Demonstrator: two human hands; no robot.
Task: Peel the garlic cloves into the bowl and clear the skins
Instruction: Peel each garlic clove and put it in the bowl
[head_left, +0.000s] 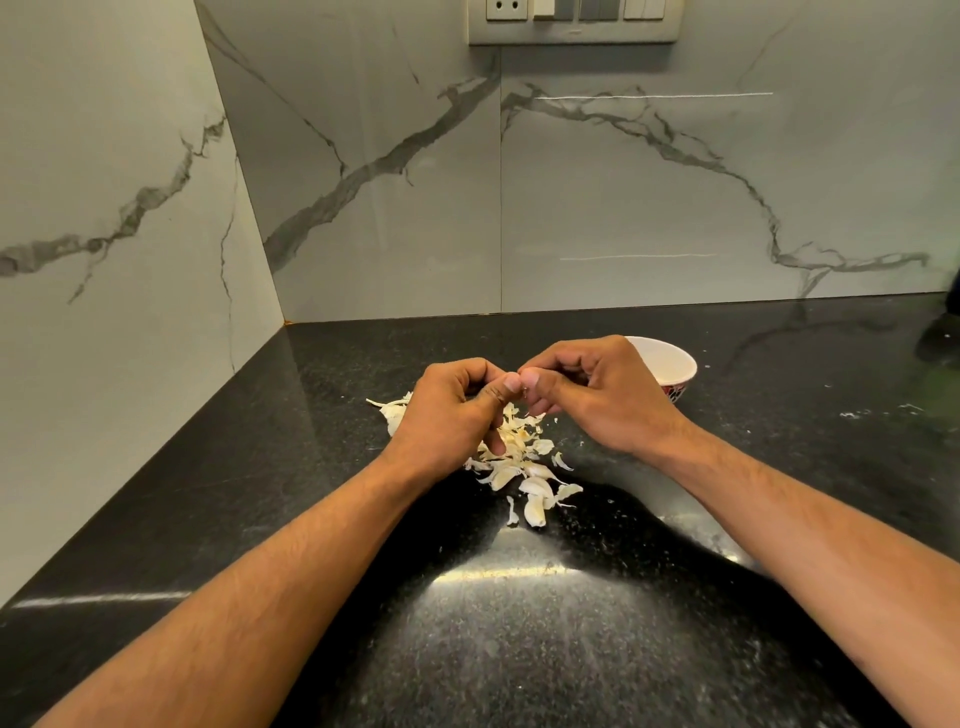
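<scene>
Papery garlic skins (519, 457) — beneath both hands' pinching thumbs

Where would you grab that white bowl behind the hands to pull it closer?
Probably by the rim of the bowl on its right side, thumb inside and fingers outside. The right hand covers its left edge, and the right side faces bare countertop. It stands upright with its mouth open upward, so the thin rim is easy to pinch. Its outer wall tapers downward, which makes a grip lower down less sure.
</scene>
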